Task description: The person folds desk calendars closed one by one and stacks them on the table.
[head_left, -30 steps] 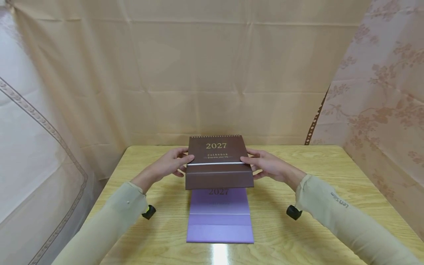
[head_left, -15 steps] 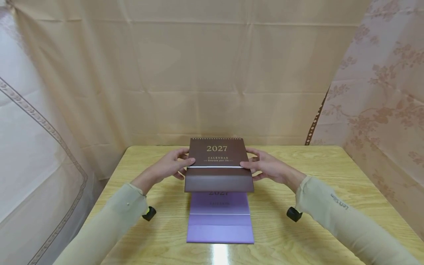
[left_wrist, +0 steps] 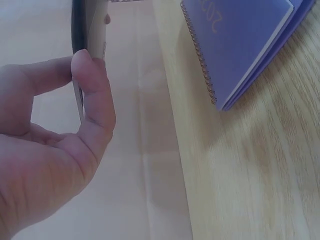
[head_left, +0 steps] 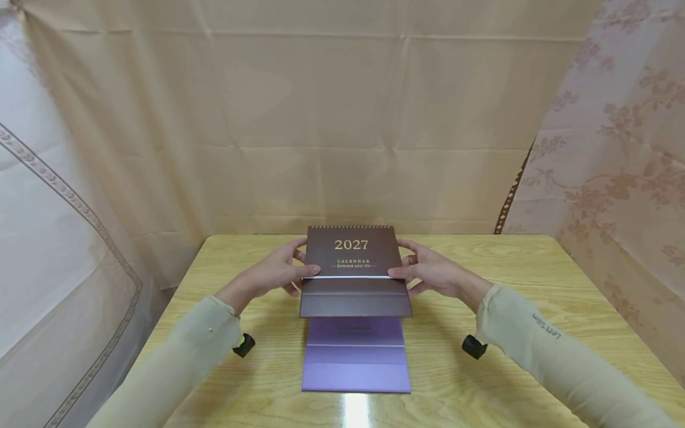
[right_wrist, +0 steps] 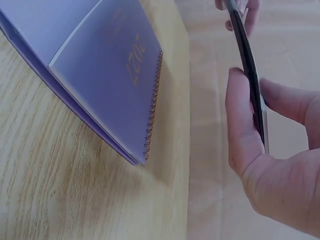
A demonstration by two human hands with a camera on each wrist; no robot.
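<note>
A dark brown 2027 desk calendar point(head_left: 350, 252), spiral-bound along its far edge, is held up by both hands. On its left side my left hand point(head_left: 273, 270) pinches it, thumb on the cover and fingers behind. My right hand point(head_left: 436, 270) grips the opposite side the same way. Below and nearer lies a purple 2027 desk calendar point(head_left: 355, 365) on the table, its far part hidden by the brown one in the head view. Both wrist views show a gap between the brown calendar and the purple calendar point(left_wrist: 245, 45), whose spiral point(right_wrist: 154, 105) is visible.
The wood-grain table point(head_left: 481, 380) extends to both sides of the purple calendar. A beige cloth point(head_left: 321, 119) hangs behind its far edge. Pale curtains flank it, the right curtain point(head_left: 621, 178) with a floral print. Small black devices point(head_left: 474, 346) sit at both wrists.
Both hands have lowered the brown calendar slightly toward me. It now covers more of the purple calendar, including its printed year. The purple calendar has stayed put.
</note>
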